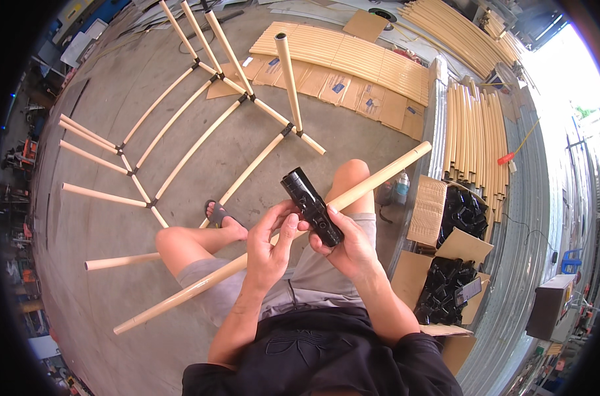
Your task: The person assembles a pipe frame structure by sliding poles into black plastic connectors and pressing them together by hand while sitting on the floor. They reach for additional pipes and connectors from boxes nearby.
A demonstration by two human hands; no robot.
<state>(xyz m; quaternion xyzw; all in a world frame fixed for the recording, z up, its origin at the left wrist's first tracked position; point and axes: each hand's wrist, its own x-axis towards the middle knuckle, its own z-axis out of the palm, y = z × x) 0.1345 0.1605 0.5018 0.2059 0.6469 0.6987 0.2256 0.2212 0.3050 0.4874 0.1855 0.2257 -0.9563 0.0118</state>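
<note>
The fingers of the right hand [354, 249] are clamped on the lower end of a black fitting [305, 200], which lies between the two sets of fingers above the person's lap. Its long axis slants: the tubular upper end points forward and to the left, beyond the left fingertips, and the other end points back toward the right palm. The left hand [268, 239] has its fingers curled at the fitting's left side, thumb raised; I cannot tell whether they grip anything.

Beneath both hands a beige pipe [387, 174] lies across the lap, its axis crossing the fitting's, one end low to the left of the left fingers, the other forward and right of the right fingers.

Well ahead of the fingers, flattened cardboard [311, 80] on the floor bears blue printed patches, too small to read. A dark emblem marks the black shirt [372, 360] behind the hands.
</note>
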